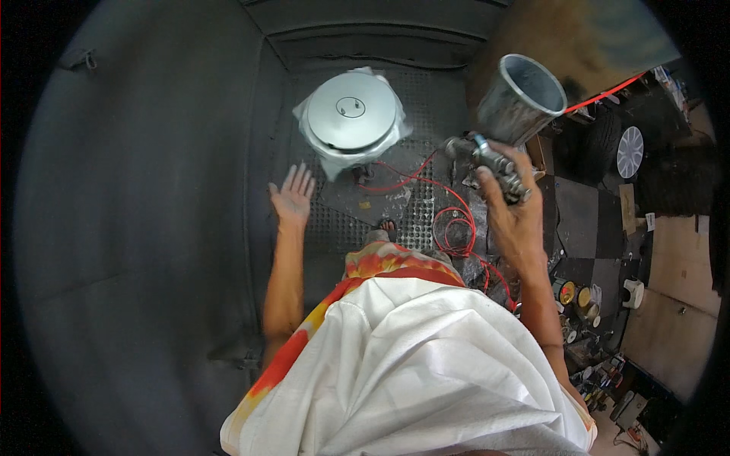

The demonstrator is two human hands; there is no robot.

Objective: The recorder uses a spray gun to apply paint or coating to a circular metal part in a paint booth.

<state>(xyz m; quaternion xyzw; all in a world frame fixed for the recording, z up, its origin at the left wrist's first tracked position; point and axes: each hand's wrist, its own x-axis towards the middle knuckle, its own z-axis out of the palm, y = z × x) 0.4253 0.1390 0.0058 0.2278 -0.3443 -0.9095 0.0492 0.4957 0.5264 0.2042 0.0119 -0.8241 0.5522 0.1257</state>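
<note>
My right hand [517, 205] is wrapped round a metal spray gun [498, 169], held up at the right with its nozzle end toward the left. A red hose [437, 182] runs near the gun and loops down to the floor; where it joins is hidden. My left hand [295, 196] is empty, its fingers stretched out and spread. Just ahead of that hand stands a round silvery-white disc [352, 112] with a small ringed centre and two little studs. Pale crumpled wrapping [340, 163] sticks out under the disc's rim.
A tall grey metal cylinder [525, 99], open at the top, stands beyond my right hand. Dark walls [152, 190] rise at the left and back. Coiled red hose [456, 235] lies on the dimpled floor mat [334, 220] by my foot. Paint tins [566, 291], a wheel cover [630, 152] and tools crowd the right.
</note>
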